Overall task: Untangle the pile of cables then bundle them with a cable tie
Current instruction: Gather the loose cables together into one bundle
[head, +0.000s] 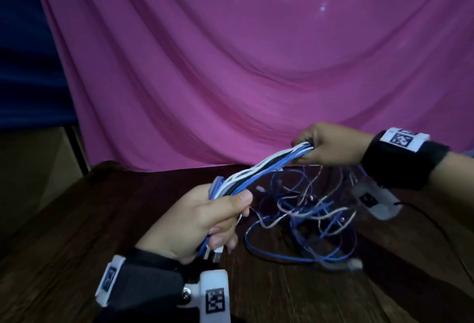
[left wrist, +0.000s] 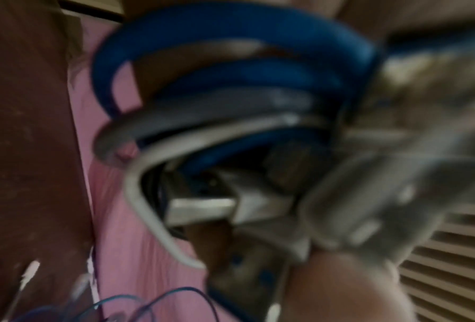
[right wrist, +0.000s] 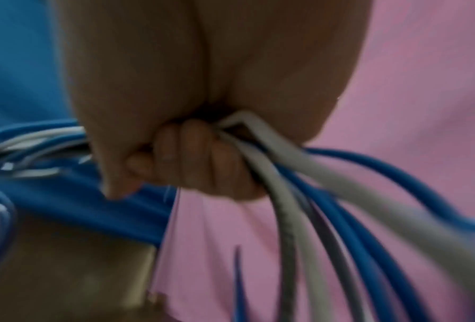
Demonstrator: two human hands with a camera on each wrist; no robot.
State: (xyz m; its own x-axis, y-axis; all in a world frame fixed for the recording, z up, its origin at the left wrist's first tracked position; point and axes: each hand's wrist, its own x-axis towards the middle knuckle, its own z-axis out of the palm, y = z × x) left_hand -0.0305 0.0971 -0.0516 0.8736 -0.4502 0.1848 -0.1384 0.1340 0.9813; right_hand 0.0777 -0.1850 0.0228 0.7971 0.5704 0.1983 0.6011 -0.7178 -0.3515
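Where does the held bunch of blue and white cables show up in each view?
Head: bunch of cables stretched between left hand and right hand, centre.
Left wrist: blurred loops, upper centre.
Right wrist: emerging both sides of the fist.
Shared landmark: pink cloth.

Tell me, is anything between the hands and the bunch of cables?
No. The left hand and the right hand both grip the cable bundle directly, one at each end. The rest hangs as tangled loops over the wooden table. No cable tie shows.
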